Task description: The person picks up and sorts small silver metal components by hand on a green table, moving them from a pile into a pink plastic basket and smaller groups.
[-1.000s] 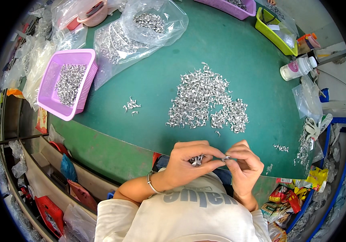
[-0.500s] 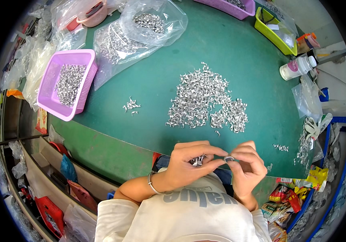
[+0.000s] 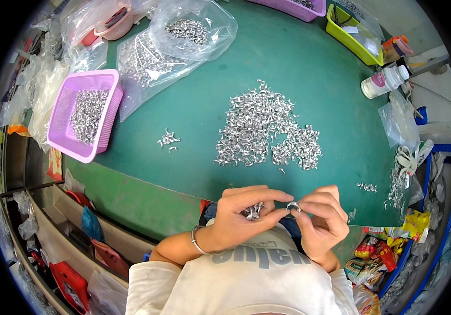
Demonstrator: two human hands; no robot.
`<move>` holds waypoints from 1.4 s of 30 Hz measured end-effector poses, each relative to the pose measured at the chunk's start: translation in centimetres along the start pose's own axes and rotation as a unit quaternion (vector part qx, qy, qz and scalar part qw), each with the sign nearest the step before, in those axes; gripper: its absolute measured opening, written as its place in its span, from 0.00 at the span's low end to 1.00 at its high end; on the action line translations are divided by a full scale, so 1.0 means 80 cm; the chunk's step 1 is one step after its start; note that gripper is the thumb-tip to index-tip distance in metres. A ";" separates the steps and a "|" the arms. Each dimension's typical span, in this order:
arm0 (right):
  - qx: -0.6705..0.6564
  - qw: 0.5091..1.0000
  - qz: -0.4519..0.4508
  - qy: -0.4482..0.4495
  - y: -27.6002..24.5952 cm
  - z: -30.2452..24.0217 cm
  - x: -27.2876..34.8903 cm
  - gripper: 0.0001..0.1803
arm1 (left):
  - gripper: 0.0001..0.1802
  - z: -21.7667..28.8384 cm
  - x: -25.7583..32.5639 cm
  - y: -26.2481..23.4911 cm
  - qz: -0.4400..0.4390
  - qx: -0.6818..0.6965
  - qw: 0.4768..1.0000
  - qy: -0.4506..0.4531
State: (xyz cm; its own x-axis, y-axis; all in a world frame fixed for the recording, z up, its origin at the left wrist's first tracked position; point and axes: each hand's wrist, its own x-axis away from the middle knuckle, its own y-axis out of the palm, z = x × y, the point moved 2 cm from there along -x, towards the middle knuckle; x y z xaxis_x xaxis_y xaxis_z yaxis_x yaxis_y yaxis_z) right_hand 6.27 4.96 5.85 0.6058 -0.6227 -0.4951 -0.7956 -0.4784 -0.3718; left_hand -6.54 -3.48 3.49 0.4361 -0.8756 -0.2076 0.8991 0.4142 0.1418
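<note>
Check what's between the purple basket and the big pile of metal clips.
Head view: a small cluster of clips on bare green table, between purple basket and big pile.

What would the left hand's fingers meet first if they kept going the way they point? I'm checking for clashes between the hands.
Probably the right hand: the left hand points its fingers across at it, both already pinching one small metal ring.

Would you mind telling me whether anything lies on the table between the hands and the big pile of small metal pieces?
Nothing visible does: bare green table separates the left hand and right hand from the metal-piece pile. Both hands already pinch one small metal piece.
</note>
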 end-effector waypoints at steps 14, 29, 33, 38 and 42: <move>-0.023 0.999 -0.006 0.041 0.000 -0.001 0.001 0.13 | 0.11 -0.001 -0.002 0.000 -0.013 0.012 1.000 -0.017; -0.052 0.995 0.001 0.085 0.000 0.004 0.005 0.10 | 0.10 -0.009 0.002 0.002 -0.022 0.084 0.991 -0.103; -0.050 0.995 0.012 0.086 0.002 0.006 0.005 0.09 | 0.10 -0.011 0.002 0.004 -0.016 0.102 0.987 -0.122; -0.048 0.995 0.010 0.082 0.001 0.008 0.006 0.09 | 0.10 -0.013 0.002 0.003 -0.025 0.104 0.987 -0.117; -0.056 0.994 0.013 0.089 0.002 0.011 0.007 0.09 | 0.11 -0.014 0.003 0.002 -0.029 0.109 0.986 -0.121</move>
State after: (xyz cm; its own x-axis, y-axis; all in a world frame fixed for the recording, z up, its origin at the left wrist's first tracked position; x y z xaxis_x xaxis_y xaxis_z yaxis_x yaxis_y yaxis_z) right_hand 6.49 5.03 4.83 0.5850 -0.7302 -0.3530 -0.8110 -0.5207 -0.2669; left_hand -6.25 -3.30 2.37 0.3382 -0.9410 0.0111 0.8813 0.3208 0.3469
